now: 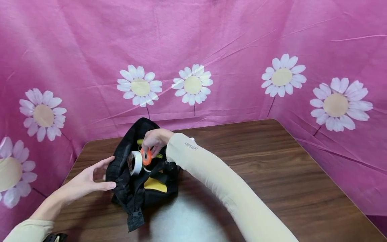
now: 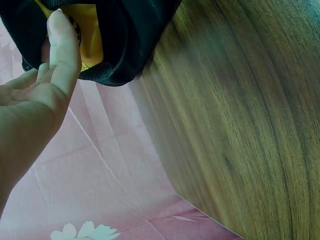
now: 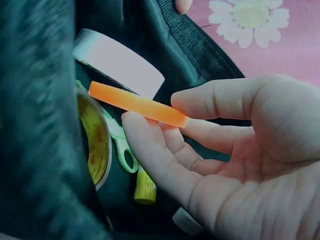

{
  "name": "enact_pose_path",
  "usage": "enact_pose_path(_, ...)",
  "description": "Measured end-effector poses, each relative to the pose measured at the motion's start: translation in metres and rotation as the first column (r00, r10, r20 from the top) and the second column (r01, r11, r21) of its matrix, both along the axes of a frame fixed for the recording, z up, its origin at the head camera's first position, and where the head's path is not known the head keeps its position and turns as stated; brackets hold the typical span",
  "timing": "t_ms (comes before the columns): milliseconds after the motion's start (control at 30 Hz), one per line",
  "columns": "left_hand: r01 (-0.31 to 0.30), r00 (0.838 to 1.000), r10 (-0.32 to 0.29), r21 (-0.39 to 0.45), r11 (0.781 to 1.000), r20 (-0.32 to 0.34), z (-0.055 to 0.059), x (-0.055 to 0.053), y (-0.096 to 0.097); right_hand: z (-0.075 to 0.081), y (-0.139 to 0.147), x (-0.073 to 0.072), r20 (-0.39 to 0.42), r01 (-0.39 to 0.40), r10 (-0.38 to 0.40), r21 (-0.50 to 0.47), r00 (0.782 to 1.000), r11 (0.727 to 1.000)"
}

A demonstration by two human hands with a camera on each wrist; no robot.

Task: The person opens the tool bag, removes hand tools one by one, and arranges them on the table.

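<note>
A black zippered bag [image 1: 121, 154] lies open on the table. My left hand [image 1: 90, 178] grips its left rim, thumb on the near side; in the left wrist view a yellow lining or pocket [image 2: 91, 37] shows beside the thumb. Inside the opening, my right hand [image 1: 155, 139] pinches a narrow orange tape roll [image 3: 135, 104] between thumb and fingers. Around it in the bag are a wide white tape roll [image 3: 122, 65], a yellowish tape roll [image 3: 96, 135], light green scissors [image 3: 120, 142] with a visible handle loop, and a small yellow tube [image 3: 145, 189].
The brown wood-grain table [image 1: 257, 161] extends to the right of the bag. A pink cloth [image 1: 229, 40] with white daisies hangs behind and at both sides. A strap end [image 1: 135, 218] hangs at the bag's front. Some dark object [image 1: 55, 237] shows by the left sleeve.
</note>
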State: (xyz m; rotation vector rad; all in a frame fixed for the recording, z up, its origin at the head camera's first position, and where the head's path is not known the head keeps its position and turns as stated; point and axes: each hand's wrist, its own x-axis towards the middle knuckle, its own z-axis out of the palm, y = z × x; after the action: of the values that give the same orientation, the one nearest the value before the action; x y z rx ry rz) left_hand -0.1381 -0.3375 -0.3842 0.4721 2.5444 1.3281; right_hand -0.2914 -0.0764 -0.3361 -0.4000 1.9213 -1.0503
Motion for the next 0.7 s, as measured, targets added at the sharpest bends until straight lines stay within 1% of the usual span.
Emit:
enact_pose_path(100,0.007,1.000,-0.007,0.001,1.000,-0.007,-0.001,0.000,0.000,0.001,0.004,0.001,-0.008,-0.026,0.026,0.011,1.000,1.000)
enact_pose_path(267,0.018,1.000,-0.018,0.023,1.000,-0.002,0.000,-0.001,0.001,0.007,0.010,0.001,-0.051,-0.076,0.078,0.026,0.996,0.997)
enact_pose_path(433,0.021,1.000,-0.022,0.025,0.999,0.016,0.001,0.000,0.001,0.011,0.013,0.002,-0.059,-0.092,0.094,0.036,0.994,0.995)
enact_pose_path(567,0.028,0.999,-0.029,0.032,0.999,0.031,0.001,-0.001,0.001,0.010,0.015,0.004,-0.059,-0.106,0.109,0.057,0.992,0.993)
enact_pose_path(633,0.029,0.999,-0.030,0.030,0.999,0.031,0.001,-0.001,0.001,0.009,0.016,0.004,-0.067,-0.118,0.123,0.070,0.990,0.991)
enact_pose_path(700,0.030,0.999,-0.030,0.012,0.999,0.016,0.001,0.000,0.000,0.009,0.017,0.005,-0.076,-0.127,0.133,0.079,0.988,0.989)
